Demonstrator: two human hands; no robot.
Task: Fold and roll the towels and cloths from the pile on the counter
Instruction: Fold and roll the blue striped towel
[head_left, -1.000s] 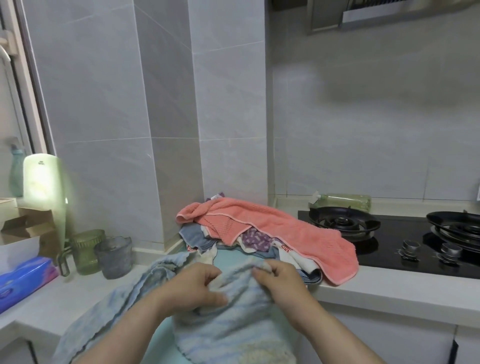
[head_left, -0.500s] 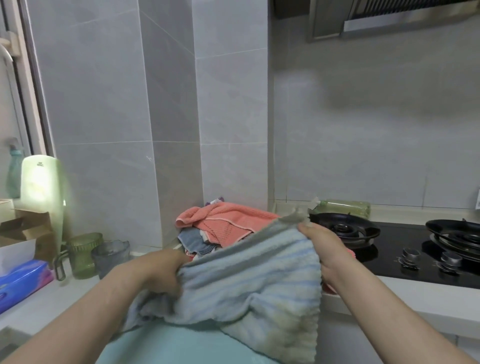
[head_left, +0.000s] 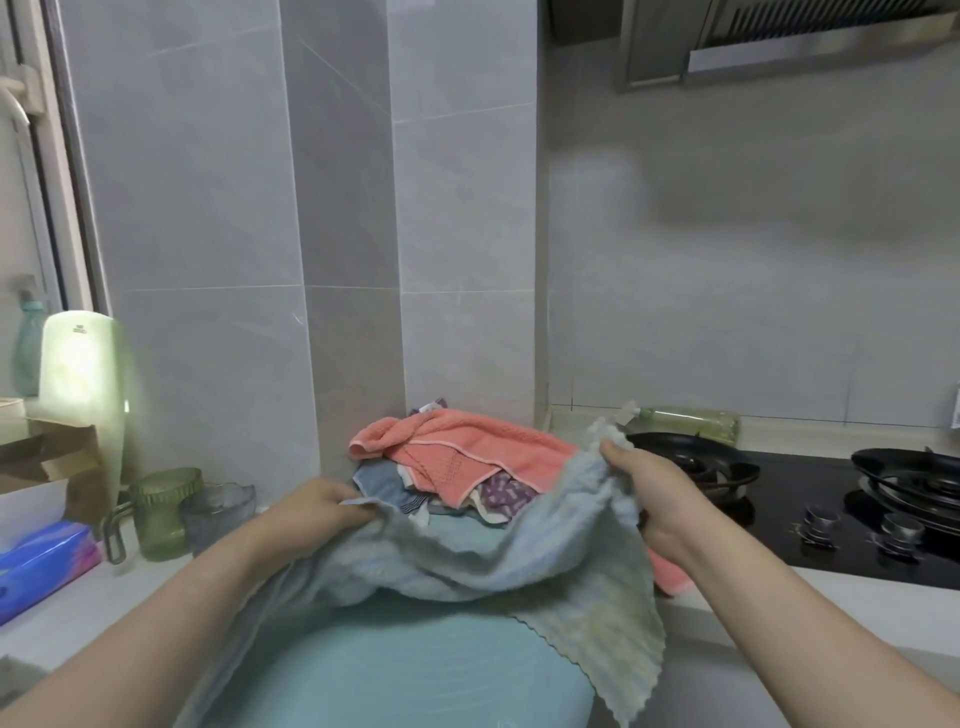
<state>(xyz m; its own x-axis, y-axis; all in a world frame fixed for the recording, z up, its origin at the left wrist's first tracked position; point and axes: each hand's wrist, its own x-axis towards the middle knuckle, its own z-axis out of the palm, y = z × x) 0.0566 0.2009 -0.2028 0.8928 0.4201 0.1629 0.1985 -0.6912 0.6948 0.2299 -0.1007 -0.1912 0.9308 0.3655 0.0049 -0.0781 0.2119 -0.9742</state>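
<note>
A pale blue striped cloth (head_left: 519, 566) hangs slack between both hands above a teal mat (head_left: 395, 670) on the counter. My left hand (head_left: 317, 506) pinches its left edge. My right hand (head_left: 641, 486) grips its right corner, held a little higher. Behind the cloth lies the pile (head_left: 457, 467), a coral pink towel on top of blue, white and purple cloths, against the tiled column.
A black gas hob (head_left: 831, 499) with burners and knobs lies to the right, a plastic bottle (head_left: 685, 418) behind it. On the left stand a green glass mug (head_left: 161, 512), a grey glass (head_left: 218, 514), a blue tissue pack (head_left: 44, 564) and a cardboard box (head_left: 47, 457).
My hands have moved apart and spread the blue cloth. It was raised taut half a second ago and now sags lower, showing the pile behind it again.
</note>
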